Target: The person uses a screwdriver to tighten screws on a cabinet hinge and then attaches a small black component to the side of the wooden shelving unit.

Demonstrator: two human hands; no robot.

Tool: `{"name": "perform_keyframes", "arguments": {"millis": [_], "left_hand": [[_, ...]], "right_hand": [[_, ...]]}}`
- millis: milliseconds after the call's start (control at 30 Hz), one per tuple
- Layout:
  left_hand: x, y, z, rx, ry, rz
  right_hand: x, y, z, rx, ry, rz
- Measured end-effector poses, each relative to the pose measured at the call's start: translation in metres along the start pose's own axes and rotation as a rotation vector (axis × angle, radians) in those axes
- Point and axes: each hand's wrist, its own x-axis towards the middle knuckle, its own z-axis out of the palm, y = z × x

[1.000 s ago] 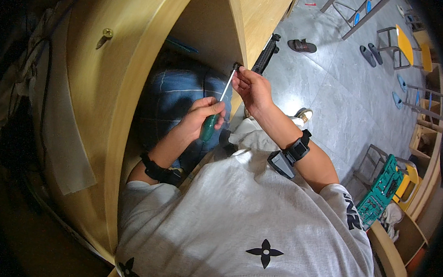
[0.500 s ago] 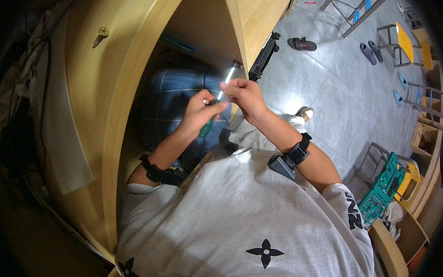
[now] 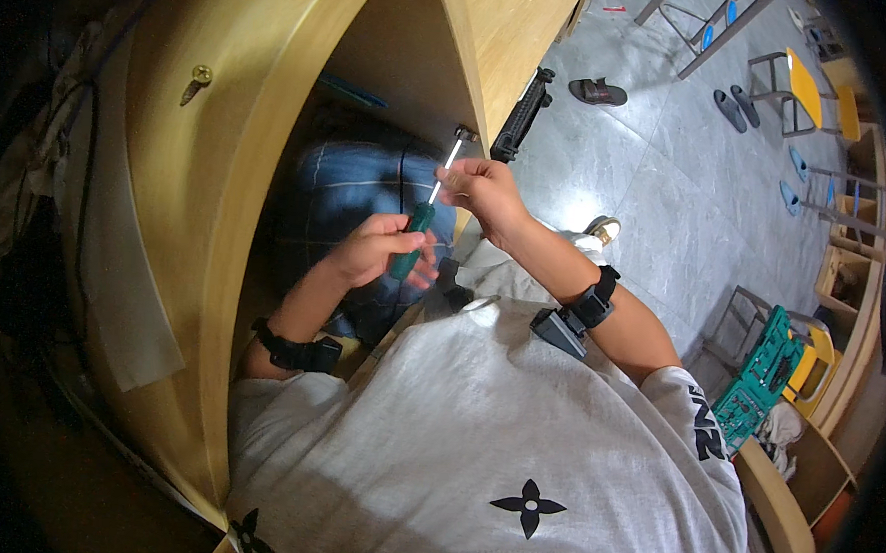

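A screwdriver (image 3: 421,220) with a green handle and bright metal shaft slants upward inside a wooden cabinet. Around its handle is my left hand (image 3: 369,250), thumb on top and the other fingers loosely curled on the far side. My right hand (image 3: 489,197) pinches the shaft between thumb and fingers. The shaft's upper end meets a small dark fitting (image 3: 466,134) on the cabinet's wooden side panel (image 3: 419,65); whether a screw sits there is too small to tell.
At left, a brass screw (image 3: 198,78) stands on the curved wooden panel. Dark blue plaid cloth (image 3: 343,186) fills the cabinet's inside. A green tool case (image 3: 764,373) lies open at right beside a yellow chair (image 3: 817,366). Sandals (image 3: 598,91) lie on the grey tiled floor.
My left hand has moved slightly down and left, its grip now lower on the green handle with the fingers loosened. My right hand stays on the shaft.
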Motion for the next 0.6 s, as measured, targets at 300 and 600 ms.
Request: {"name": "perform_keyframes", "arguments": {"millis": [300,600], "left_hand": [[-0.005,0.014,0.016,-0.152,-0.124,-0.075],[-0.005,0.012,0.019,0.398,0.236,0.015]], "right_hand": [[-0.013,0.003,0.004,-0.112,-0.093,0.041],[-0.016,0.001,0.005,0.006,-0.136,0.13]]}}
